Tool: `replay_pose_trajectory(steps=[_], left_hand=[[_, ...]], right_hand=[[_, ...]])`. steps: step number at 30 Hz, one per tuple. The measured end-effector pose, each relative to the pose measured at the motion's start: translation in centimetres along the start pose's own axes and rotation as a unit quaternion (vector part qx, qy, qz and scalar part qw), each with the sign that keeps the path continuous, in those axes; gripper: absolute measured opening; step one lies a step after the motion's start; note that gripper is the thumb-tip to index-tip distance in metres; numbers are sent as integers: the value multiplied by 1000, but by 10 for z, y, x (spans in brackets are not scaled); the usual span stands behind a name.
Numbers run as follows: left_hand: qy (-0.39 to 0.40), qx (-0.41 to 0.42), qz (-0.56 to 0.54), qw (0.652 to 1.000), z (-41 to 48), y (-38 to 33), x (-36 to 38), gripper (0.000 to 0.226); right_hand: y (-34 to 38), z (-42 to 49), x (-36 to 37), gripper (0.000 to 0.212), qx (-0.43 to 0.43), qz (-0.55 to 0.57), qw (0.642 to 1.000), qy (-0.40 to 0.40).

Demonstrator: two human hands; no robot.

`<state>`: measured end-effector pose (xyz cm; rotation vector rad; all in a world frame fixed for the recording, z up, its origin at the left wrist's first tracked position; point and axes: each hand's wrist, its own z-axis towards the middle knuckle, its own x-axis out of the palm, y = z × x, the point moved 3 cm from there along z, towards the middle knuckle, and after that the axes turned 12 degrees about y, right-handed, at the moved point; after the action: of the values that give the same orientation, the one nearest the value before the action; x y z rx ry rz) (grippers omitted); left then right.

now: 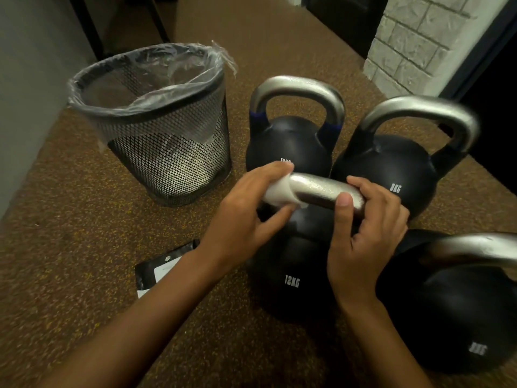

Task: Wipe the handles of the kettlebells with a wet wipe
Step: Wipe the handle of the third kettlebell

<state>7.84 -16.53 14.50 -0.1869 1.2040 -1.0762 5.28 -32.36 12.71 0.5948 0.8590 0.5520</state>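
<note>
Your left hand (246, 217) has its fingers curled round the wipe (277, 191), wrapped on the handle (316, 189) of the near bell (291, 281) — more contact that way. Right hand (366, 228) clamps the handle's other end, thumb on top, probably to steady it. Bin (134, 147) sits close for the used wipe.

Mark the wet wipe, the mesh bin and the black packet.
wet wipe (275, 191): head view, its white left end
mesh bin (170, 163): head view, side wall
black packet (152, 268): head view, visible face

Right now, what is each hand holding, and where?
The left hand pinches a wet wipe around the left end of the handle of the near 12KG kettlebell; the right hand grips the handle's right end.
</note>
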Motion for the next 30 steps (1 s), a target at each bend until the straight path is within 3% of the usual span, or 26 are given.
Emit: replay_pose_trajectory(steps=[5,9,12,14,16,20,22,26,28,30], left_hand=[[16,-16,-51,998,4,-4,0,39],[-14,-176,-102,979,19,8,0,46],[40,-236,-53,969,36,7,-3,48],[83,-227,36,970,44,-3,-3,39],[67,-131,112,983,43,-17,1,36],[42,-30,119,992,34,-19,8,41],[54,-62,85,993,35,-11,4,46],[128,-237,-3,963,52,-2,-4,43],[110,-250,-22,962,58,-5,-4,27],[111,-205,16,972,58,-17,1,23]], right_hand=[[0,0,-1,34,1,2,1000,6],[0,0,-1,33,0,3,1000,5],[0,0,-1,34,-1,3,1000,6],[0,0,-1,33,-2,3,1000,6],[0,0,-1,33,-3,4,1000,7],[-1,0,-1,33,-5,5,1000,11],[-1,0,-2,33,-5,5,1000,12],[-1,0,-2,33,-8,6,1000,15],[-2,0,-2,33,-8,5,1000,16],[-2,0,-2,33,-8,5,1000,16]])
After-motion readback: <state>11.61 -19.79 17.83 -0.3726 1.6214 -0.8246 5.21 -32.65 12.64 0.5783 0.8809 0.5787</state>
